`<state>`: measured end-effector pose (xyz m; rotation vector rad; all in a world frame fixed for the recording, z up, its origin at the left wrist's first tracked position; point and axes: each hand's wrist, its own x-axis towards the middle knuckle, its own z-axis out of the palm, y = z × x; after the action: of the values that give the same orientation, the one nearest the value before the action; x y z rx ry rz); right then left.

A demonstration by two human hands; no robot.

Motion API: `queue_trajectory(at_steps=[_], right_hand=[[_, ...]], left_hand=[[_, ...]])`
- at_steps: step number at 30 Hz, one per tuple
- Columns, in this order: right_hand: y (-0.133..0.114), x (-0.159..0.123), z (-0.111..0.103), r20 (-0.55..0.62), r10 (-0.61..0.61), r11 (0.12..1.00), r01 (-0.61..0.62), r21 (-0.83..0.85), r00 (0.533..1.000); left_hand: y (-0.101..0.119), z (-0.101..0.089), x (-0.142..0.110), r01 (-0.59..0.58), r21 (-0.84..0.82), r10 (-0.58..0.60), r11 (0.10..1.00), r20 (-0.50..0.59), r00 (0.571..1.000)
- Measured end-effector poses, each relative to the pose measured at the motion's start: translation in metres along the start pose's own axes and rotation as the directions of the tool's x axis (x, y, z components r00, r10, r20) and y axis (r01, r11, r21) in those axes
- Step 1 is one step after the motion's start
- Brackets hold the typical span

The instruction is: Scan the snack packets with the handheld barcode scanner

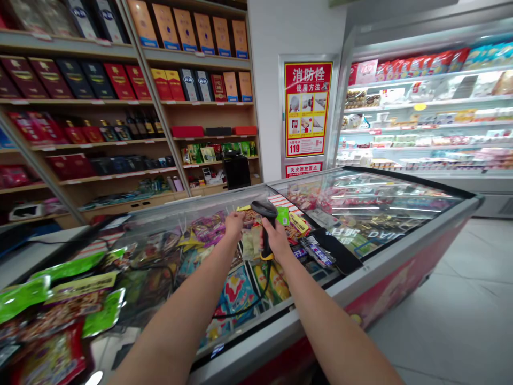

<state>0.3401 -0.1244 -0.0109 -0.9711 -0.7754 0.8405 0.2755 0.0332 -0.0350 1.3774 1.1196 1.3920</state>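
My right hand (pixel 276 239) is wrapped round the handle of a black barcode scanner (pixel 265 212) with a yellow band at its base; a black cable (pixel 256 299) trails down from it over the freezer lid. My left hand (pixel 233 223) is closed just left of the scanner head, pinching a small packet (pixel 249 216) I cannot make out clearly. Both hands are stretched out over a glass-topped chest freezer (pixel 385 256) full of colourful packets. Small price tags or packets (pixel 294 222) lie on the glass to the right of the scanner.
Green and red snack bags (pixel 60 299) are piled on the freezer at the near left. Wooden shelves (pixel 120 101) of boxed goods stand behind. An open chiller (pixel 433 112) lines the right wall, with a red fire-hydrant sign (pixel 306 109) beside it. Tiled floor (pixel 460 310) lies right.
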Motion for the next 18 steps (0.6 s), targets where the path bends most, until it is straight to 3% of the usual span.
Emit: queue_trajectory(at_steps=[3, 6, 11, 18], right_hand=[[0.001, -0.001, -0.001, 0.041, 0.056, 0.998, -0.055, -0.023, 0.998], [0.002, -0.003, -0.001, 0.113, 0.138, 0.987, -0.128, -0.096, 0.984], [0.005, -0.005, -0.004, 0.218, 0.204, 0.965, -0.158, -0.211, 0.954], [0.004, -0.005, -0.006, 0.156, 0.229, 0.939, -0.176, -0.295, 0.961]], left_hand=[[-0.012, -0.039, 0.008, -0.008, -0.009, 0.006, 1.0, -0.133, 0.991], [-0.022, -0.062, 0.011, -0.056, 0.022, 0.06, 0.998, -0.227, 0.972], [-0.022, -0.063, 0.007, -0.075, 0.058, 0.086, 0.996, -0.242, 0.966], [-0.009, -0.061, -0.005, -0.081, 0.096, 0.107, 0.992, -0.304, 0.947]])
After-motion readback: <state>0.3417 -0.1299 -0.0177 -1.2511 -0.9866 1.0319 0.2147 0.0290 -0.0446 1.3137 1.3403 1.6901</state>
